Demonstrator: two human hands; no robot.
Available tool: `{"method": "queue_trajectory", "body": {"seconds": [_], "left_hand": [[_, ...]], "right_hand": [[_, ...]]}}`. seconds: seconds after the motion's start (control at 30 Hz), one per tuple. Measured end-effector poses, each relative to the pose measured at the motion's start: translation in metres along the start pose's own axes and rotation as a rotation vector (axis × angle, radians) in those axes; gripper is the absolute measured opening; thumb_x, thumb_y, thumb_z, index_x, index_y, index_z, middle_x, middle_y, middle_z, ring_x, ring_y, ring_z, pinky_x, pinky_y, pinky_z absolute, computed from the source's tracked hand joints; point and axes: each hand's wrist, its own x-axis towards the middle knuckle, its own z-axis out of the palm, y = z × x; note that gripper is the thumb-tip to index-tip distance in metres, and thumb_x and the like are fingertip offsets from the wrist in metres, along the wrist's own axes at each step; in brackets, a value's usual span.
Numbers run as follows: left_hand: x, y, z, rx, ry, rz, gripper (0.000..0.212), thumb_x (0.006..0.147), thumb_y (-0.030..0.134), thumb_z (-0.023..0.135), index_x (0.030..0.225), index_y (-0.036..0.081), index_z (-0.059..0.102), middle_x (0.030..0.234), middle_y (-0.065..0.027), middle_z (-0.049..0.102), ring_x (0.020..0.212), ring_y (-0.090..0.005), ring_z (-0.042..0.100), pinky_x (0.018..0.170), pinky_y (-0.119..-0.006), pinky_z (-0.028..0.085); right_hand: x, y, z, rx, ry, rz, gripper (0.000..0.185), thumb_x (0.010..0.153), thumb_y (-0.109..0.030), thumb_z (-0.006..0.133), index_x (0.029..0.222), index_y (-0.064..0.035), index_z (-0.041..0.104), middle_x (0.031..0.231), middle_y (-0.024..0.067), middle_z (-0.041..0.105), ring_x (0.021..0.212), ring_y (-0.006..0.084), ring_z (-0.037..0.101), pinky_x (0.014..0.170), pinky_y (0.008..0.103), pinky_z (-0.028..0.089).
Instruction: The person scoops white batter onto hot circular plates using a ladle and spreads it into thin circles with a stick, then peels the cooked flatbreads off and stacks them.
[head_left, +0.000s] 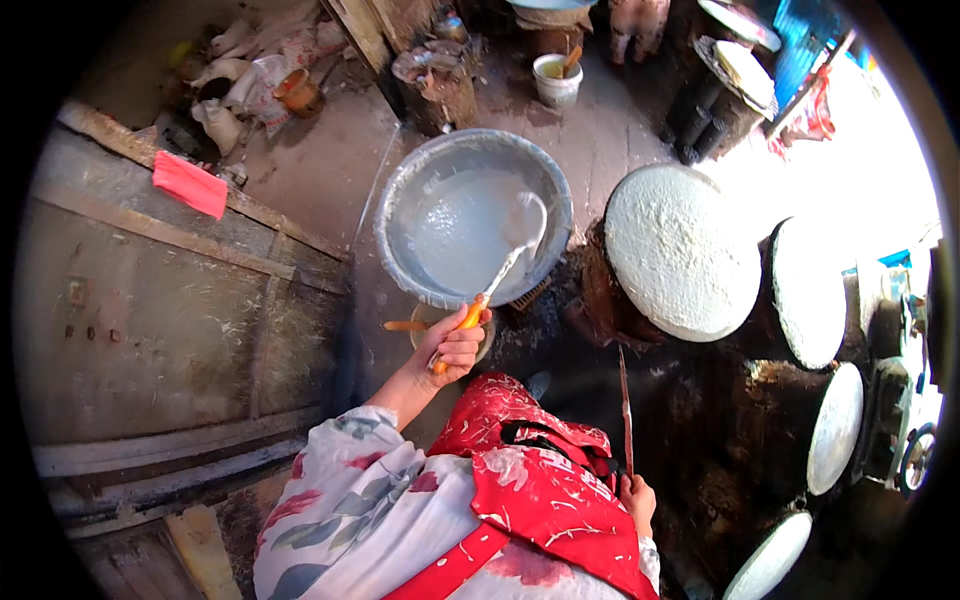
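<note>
My left hand (454, 346) grips the orange handle of a ladle (471, 319). The ladle's batter-coated shaft and curved head reach over a large grey basin (390, 232), which holds a pale, wet batter (450, 232). Below the basin, a smaller container (486, 346) with a wooden handle (405, 325) jutting from it is partly hidden by that hand. Low at my right side, my right hand (637, 504) holds a long, thin flat stick or blade (625, 412) pointing forward. Right of the basin, a round griddle top (682, 251) is covered with a rough white layer.
More round pale-topped griddles (808, 292) (835, 429) (769, 559) curve along my right. Ahead stands a white bucket (556, 91) beside a blackened stump-like block (436, 86). A wooden partition (172, 300) with a pink cloth (190, 184) runs along the left. Another person's legs (637, 30) show at the top.
</note>
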Motion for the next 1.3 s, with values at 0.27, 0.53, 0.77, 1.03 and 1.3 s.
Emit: {"method": "queue_trajectory", "body": {"seconds": [0.27,0.53,0.77,1.03,1.3], "left_hand": [[-0.043,-0.001,0.138,1.107,0.012,0.431,0.048,0.094,0.046,0.049,0.123,0.008,0.043,0.058,0.0035,0.037,0.037,-0.0034,0.034,0.036,-0.019,0.033],[-0.027,0.068,0.097,0.31,-0.137,0.326,0.033,0.1,0.024,0.043,0.113,-0.006,0.045,0.064,0.0009,0.043,0.044,-0.0062,0.043,0.041,-0.021,0.039],[-0.026,0.05,0.098,0.504,0.033,0.39,0.024,0.098,0.024,0.048,0.107,0.002,0.05,0.06,0.0023,0.044,0.042,-0.0054,0.042,0.039,-0.021,0.038],[0.033,0.092,0.078,0.924,0.34,0.502,0.025,0.096,0.03,0.053,0.104,0.008,0.047,0.058,0.004,0.039,0.043,-0.0061,0.041,0.039,-0.022,0.035],[0.032,0.106,0.166,0.312,-0.217,0.055,0.035,0.101,0.026,0.04,0.114,-0.006,0.043,0.063,0.0011,0.042,0.042,-0.0051,0.042,0.04,-0.021,0.039]], "right_hand": [[0.024,0.009,0.014,0.026,0.064,-0.073,0.03,0.088,-0.031,0.057,0.078,-0.0033,0.061,0.073,0.0219,0.062,0.075,0.0411,0.061,0.064,0.0487,0.046],[0.031,0.026,0.032,0.077,0.082,-0.098,0.032,0.088,-0.032,0.057,0.074,-0.0028,0.059,0.071,0.0226,0.061,0.072,0.0417,0.06,0.062,0.0494,0.044],[-0.002,0.063,0.04,0.119,0.15,0.033,0.035,0.088,-0.035,0.057,0.073,-0.0027,0.058,0.068,0.0227,0.06,0.07,0.0418,0.06,0.059,0.0492,0.044],[-0.02,0.074,0.047,0.116,0.158,0.068,0.037,0.088,-0.036,0.057,0.074,-0.0019,0.06,0.066,0.0223,0.059,0.067,0.0409,0.06,0.057,0.0479,0.043],[-0.033,0.043,0.053,0.174,0.209,0.132,0.035,0.087,-0.034,0.058,0.076,-0.0011,0.061,0.069,0.0222,0.061,0.069,0.041,0.06,0.059,0.0478,0.044]]}}
